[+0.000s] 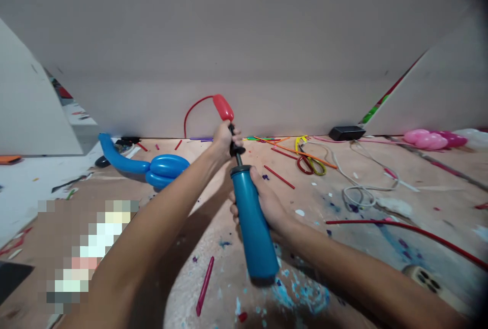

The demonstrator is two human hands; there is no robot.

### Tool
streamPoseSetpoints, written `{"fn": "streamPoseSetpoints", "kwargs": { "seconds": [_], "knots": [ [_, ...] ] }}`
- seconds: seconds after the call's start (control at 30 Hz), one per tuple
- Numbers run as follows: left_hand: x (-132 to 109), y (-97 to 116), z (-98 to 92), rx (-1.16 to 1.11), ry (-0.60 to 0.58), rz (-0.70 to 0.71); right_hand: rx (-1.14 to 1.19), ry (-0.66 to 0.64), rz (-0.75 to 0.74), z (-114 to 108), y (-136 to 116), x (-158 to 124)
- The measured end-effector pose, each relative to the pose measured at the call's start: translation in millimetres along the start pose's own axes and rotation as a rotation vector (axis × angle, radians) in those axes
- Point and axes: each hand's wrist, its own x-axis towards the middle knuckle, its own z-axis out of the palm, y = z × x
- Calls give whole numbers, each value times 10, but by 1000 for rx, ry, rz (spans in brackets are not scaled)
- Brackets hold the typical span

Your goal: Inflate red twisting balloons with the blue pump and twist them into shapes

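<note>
Gripping the blue pump with my right hand, fingers closed round the upper end of its barrel. The pump is tilted, its lower end toward me, above the paint-flecked surface. My left hand is closed round the pump's black top end, where the red balloon sits. Balloon: a small swollen bulb just above that hand, its thin limp tail arcing left and down. A blue twisted balloon lies left of my forearm. Pink balloons far right, well apart.

plain grey wall, paint-flecked floor
</note>
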Motion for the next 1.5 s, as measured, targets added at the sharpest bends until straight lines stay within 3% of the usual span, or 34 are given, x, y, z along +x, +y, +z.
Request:
{"fn": "streamPoseSetpoints", "kwargs": {
  "seconds": [0.1, 0.2, 0.37, 0.53, 0.7, 0.9, 1.03, 1.17, 1.33, 1.5],
  "knots": [
    [59, 371, 42, -4, -21, 73, -47, -21, -9, 113, 201, -122],
    [-8, 497, -57, -1, -55, 108, -161, -51, -33, 115, 373, -144],
    [-270, 182, -210, 18, -83, 71, -207, -93, -79, 6, 259, -6],
    [-474, -71, 25, 49, -133, 48, -149, -73, -119, -1, -59, -2],
    [-434, 149, 234, 85, -136, 141, -114, -89, -165, 103, 74, -156],
    [-268, 403, -4, 47, -115, 161, -214, -66, -119, 77, 421, -178],
    [-317, 380, -67, 9, -143, 135, -283, -59, -140, 9, 398, -92],
    [-395, 272, 37, -9, -193, 117, -269, -55, -188, -13, 190, -47],
    [-350, 65, 126, -86, -224, 128, -157, -65, -133, 18, -83, -93],
    [-207, 126, 135, -9, -179, 110, -38, -38, -106, 145, 79, -190]
  ]
}}
